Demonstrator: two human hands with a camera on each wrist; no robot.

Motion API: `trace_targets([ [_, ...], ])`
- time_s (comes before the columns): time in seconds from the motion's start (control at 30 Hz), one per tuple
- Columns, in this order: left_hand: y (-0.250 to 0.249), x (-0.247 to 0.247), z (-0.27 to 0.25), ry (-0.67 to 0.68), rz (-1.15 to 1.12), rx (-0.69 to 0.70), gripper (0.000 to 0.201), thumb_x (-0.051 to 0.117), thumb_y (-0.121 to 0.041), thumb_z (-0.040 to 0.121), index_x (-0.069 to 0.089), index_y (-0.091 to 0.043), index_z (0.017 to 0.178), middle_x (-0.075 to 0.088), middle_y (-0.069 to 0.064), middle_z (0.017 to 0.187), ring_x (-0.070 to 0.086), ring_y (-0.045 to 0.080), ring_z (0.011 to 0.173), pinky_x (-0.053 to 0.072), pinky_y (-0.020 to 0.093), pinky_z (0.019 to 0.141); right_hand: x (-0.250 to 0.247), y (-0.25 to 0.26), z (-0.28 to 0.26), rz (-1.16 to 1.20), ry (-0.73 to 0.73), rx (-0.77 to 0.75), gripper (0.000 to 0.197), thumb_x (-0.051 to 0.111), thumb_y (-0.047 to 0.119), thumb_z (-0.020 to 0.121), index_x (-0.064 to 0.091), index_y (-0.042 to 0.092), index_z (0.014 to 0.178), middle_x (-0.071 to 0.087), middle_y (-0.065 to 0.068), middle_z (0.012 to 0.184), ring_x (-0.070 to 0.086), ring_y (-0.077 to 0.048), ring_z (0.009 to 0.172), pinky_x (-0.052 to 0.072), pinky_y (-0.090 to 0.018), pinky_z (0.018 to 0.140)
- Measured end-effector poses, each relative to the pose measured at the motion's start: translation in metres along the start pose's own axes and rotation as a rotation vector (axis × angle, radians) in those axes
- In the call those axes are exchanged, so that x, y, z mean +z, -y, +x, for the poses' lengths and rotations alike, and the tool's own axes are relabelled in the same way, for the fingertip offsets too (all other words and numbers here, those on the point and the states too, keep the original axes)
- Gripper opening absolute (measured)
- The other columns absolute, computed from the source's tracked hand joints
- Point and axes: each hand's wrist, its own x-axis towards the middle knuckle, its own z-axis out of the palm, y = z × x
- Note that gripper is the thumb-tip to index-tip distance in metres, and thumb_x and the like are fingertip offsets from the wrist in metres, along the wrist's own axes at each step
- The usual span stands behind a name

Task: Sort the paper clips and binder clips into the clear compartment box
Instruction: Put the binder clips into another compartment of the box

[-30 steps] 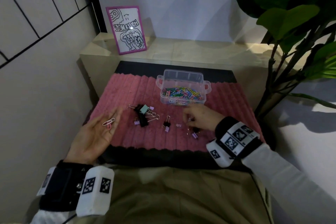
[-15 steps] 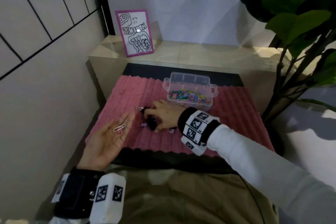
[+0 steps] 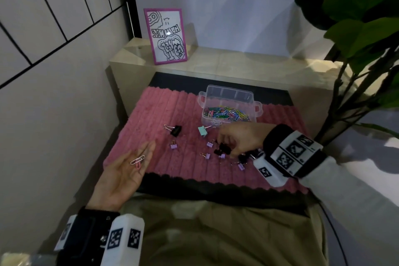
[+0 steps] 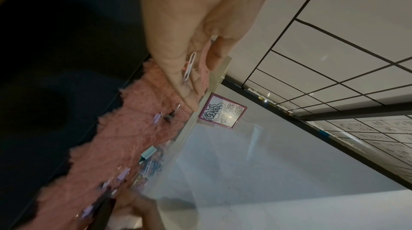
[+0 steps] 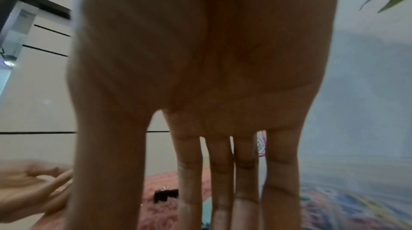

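My left hand (image 3: 131, 166) lies palm up at the pink mat's (image 3: 164, 110) front left, fingers straight. Two paper clips (image 3: 137, 160), white and pink, rest on its fingers, also seen in the left wrist view as paper clips (image 4: 189, 66). My right hand (image 3: 235, 142) reaches down over a bunch of small black binder clips (image 3: 222, 150), fingers extended and touching them. The right wrist view shows those fingers (image 5: 219, 172) straight, tips cut off. The clear box (image 3: 228, 93) behind holds many coloured paper clips (image 3: 226, 113). A black clip (image 3: 176, 130), a teal clip (image 3: 202, 130) and purple clips (image 3: 173, 146) lie scattered.
A pink-framed drawing (image 3: 166, 35) stands on the beige ledge (image 3: 237, 60) behind the mat. A leafy plant (image 3: 356, 17) rises at the right. A tiled wall (image 3: 54, 28) closes the left side. My lap in olive cloth (image 3: 216, 233) is below the mat.
My right hand has swept from the clip pile at centre left back to the right. The piled binder clips now lie spread apart. The left hand stays palm up with its paper clips.
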Motion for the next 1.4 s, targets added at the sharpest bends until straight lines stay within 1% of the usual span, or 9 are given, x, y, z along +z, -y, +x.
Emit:
trace_targets([
  [0.23, 0.006, 0.012, -0.001, 0.019, -0.009, -0.030, 0.051, 0.075, -0.006, 0.056, 0.065, 0.008, 0.105, 0.059, 0.017, 0.126, 0.062, 0.024, 0.110, 0.057, 0.030, 0.083, -0.013, 0.051, 0.061, -0.057, -0.190, -0.119, 0.051, 0.064, 0.037, 0.082, 0.051, 0.006, 0.120, 0.055, -0.015, 0.118, 0.050, -0.027, 0.111, 0.039, -0.032, 0.091],
  [0.4, -0.002, 0.006, -0.005, 0.064, 0.027, -0.099, 0.046, 0.025, -0.023, 0.099, 0.021, 0.001, 0.139, 0.020, 0.014, 0.150, 0.021, 0.020, 0.141, 0.021, 0.028, 0.118, 0.005, 0.071, 0.099, -0.197, -0.105, -0.112, 0.066, 0.067, 0.044, 0.077, 0.042, 0.010, 0.127, 0.043, -0.016, 0.126, 0.040, -0.030, 0.119, 0.037, -0.034, 0.090],
  [0.53, -0.004, 0.004, -0.004, 0.039, -0.050, -0.038, 0.064, 0.069, -0.013, 0.072, 0.044, 0.007, 0.127, 0.050, 0.022, 0.134, 0.052, 0.029, 0.122, 0.047, 0.036, 0.099, 0.018, 0.073, 0.096, -0.166, -0.154, -0.217, 0.034, 0.065, 0.022, 0.081, 0.054, 0.003, 0.108, 0.049, -0.013, 0.105, 0.050, -0.028, 0.101, 0.035, -0.028, 0.075],
  [0.7, 0.002, 0.011, 0.002, -0.028, -0.028, -0.063, 0.043, 0.041, -0.022, 0.095, 0.054, 0.011, 0.118, 0.050, 0.024, 0.133, 0.053, 0.031, 0.121, 0.053, 0.037, 0.092, 0.000, 0.061, 0.066, -0.059, -0.145, -0.213, 0.021, 0.067, 0.011, 0.077, 0.060, 0.001, 0.095, 0.048, 0.001, 0.079, 0.045, -0.015, 0.082, 0.032, -0.023, 0.069],
  [0.9, 0.020, 0.035, 0.016, 0.052, 0.101, -0.095, 0.058, 0.071, -0.013, 0.062, 0.060, 0.003, 0.116, 0.060, 0.019, 0.124, 0.060, 0.026, 0.114, 0.054, 0.031, 0.090, 0.002, 0.026, 0.013, 0.053, -0.177, -0.115, 0.029, 0.071, 0.018, 0.077, 0.060, 0.008, 0.102, 0.060, -0.003, 0.094, 0.054, -0.016, 0.087, 0.044, -0.029, 0.072],
  [1.07, 0.023, 0.076, 0.039, 0.061, 0.227, -0.214, 0.045, 0.087, 0.004, 0.036, 0.066, 0.003, 0.076, 0.066, 0.010, 0.071, 0.056, 0.007, 0.049, 0.045, 0.013, 0.041, 0.022, -0.010, -0.017, 0.013, -0.303, 0.026, 0.033, 0.065, 0.020, 0.083, 0.055, 0.007, 0.111, 0.057, -0.010, 0.112, 0.052, -0.023, 0.105, 0.040, -0.032, 0.088],
  [1.13, 0.023, 0.104, 0.056, 0.038, 0.517, -0.260, 0.009, 0.065, -0.002, 0.073, 0.058, -0.004, 0.077, 0.061, 0.003, 0.063, 0.046, 0.003, 0.042, 0.037, 0.010, 0.035, 0.028, -0.024, -0.031, 0.052, -0.351, 0.053, 0.033, 0.065, 0.020, 0.083, 0.055, 0.007, 0.112, 0.058, -0.009, 0.112, 0.054, -0.022, 0.104, 0.039, -0.028, 0.086],
  [1.2, 0.019, 0.129, 0.078, 0.081, 1.004, -0.264, 0.024, 0.039, -0.008, 0.093, 0.056, -0.007, 0.077, 0.061, -0.003, 0.057, 0.045, 0.001, 0.040, 0.035, 0.009, 0.035, 0.030, -0.037, -0.042, 0.110, -0.382, 0.080, 0.034, 0.066, 0.019, 0.082, 0.057, 0.007, 0.112, 0.061, -0.007, 0.112, 0.057, -0.022, 0.104, 0.042, -0.029, 0.089],
  [1.4, 0.026, 0.193, 0.151, 0.216, 2.320, -0.017, 0.029, 0.051, -0.012, 0.086, 0.053, -0.013, 0.057, 0.051, 0.003, 0.056, 0.048, 0.019, 0.053, 0.040, 0.024, 0.057, 0.036, -0.058, -0.067, 0.169, -0.409, 0.184, 0.026, 0.065, 0.016, 0.083, 0.060, 0.007, 0.106, 0.062, -0.005, 0.103, 0.053, -0.013, 0.092, 0.036, -0.022, 0.076],
])
